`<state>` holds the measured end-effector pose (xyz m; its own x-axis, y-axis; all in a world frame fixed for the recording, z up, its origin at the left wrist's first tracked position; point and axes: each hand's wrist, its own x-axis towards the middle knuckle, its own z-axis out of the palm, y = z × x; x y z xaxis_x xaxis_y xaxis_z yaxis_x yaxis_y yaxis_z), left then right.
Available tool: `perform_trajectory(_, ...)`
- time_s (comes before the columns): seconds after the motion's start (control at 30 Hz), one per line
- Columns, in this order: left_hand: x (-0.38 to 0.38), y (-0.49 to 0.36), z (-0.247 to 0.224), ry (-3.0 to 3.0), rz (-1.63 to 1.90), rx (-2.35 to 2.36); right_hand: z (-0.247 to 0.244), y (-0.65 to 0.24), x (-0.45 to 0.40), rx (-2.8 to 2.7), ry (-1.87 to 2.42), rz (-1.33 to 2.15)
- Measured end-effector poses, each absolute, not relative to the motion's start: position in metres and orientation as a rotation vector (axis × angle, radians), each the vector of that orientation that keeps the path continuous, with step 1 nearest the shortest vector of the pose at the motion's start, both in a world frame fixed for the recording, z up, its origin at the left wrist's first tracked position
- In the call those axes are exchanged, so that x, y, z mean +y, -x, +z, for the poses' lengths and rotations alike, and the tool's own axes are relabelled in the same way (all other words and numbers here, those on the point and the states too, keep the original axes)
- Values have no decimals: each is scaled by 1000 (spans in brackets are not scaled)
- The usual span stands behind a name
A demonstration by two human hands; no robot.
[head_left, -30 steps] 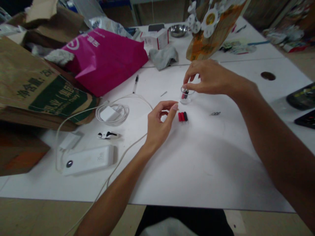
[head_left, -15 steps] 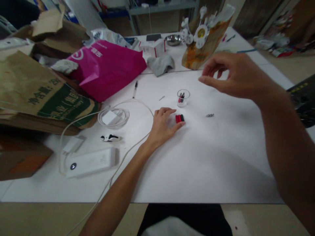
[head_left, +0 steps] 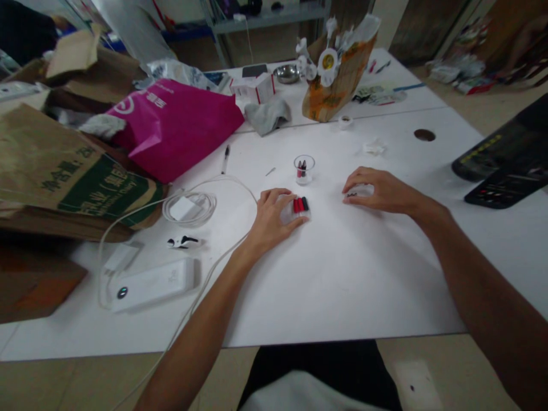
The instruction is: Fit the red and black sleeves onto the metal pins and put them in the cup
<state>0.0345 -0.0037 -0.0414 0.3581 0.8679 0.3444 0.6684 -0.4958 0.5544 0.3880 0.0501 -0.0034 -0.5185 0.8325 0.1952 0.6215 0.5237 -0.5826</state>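
My left hand [head_left: 274, 217] rests on the white table, thumb and fingers apart around a small group of red and black pieces [head_left: 301, 204]. My right hand [head_left: 372, 191] is low over the table to the right, its thumb and fingertips apart on either side of some small metallic pieces [head_left: 351, 194]. Behind and between the hands stands a clear glass cup [head_left: 304, 169] with red and dark pointed pieces in it. A thin small item [head_left: 270, 171] lies left of the cup.
On the left are a white power bank [head_left: 154, 283], a coiled cable [head_left: 205, 208], white clippers [head_left: 184, 242], a pen [head_left: 225, 160] and a magenta bag [head_left: 180, 125]. A brown bag [head_left: 338, 80] stands behind; a black device [head_left: 509, 160] is at the right.
My right hand has come down from above the table to the small metallic pieces. My left hand stays around the red and black pieces. The view has shifted to the right.
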Motion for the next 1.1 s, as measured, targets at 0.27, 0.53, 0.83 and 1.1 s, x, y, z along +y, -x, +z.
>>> perform_trajectory(0.27,-3,-34,-39,-2273,909,1379,-1,-386,43,-2241,1157,618)
perform_trajectory(0.53,-10,-46,-24,-1932,1319,1208,4,-353,23,-2037,1117,532)
perform_trajectory(0.83,-22,-62,-21,-1729,1306,1092,-16,-319,5,-1798,935,655)
perform_trajectory(1.1,-26,-64,-18,-1857,1280,1134,-22,-301,-5,-1693,717,864)
